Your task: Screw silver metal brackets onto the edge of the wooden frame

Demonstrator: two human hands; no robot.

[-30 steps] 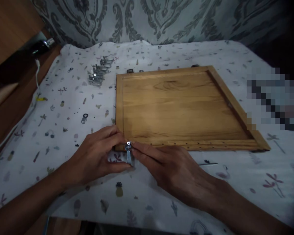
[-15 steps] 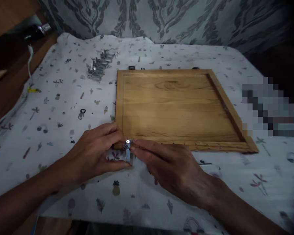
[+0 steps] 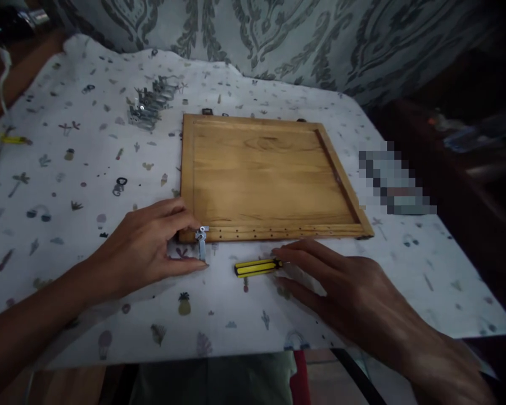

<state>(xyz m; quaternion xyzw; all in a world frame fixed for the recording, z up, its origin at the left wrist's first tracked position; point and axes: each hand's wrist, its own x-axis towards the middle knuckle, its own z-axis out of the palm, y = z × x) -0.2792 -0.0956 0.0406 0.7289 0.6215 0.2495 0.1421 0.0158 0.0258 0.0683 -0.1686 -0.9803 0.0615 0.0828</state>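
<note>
My left hand (image 3: 154, 239) holds a small silvery metal fitting (image 3: 201, 242) with a cross-head screw between thumb and fingers. The fitting rests against the near left corner of a shallow wooden frame with a panel (image 3: 253, 232), which lies flat. A row of small dark holes runs along the frame's near edge. My right hand (image 3: 333, 275) is to the right, thumb and fingers apart around the shaft end of a yellow and black screwdriver (image 3: 257, 268). The screwdriver lies on the cloth just in front of the frame; its shaft is mostly hidden by my fingers.
Several similar metal fittings (image 3: 149, 104) lie in a row at the back left. A patterned white cloth (image 3: 109, 292) covers the table. A yellow item (image 3: 16, 139) sits at the left edge, near a white cable (image 3: 3, 84). A blurred-out object (image 3: 396, 183) lies at right.
My right hand has left the metal fitting and moved right to the screwdriver, whose yellow handle now shows. My left hand still holds the fitting at the corner. The view has shifted.
</note>
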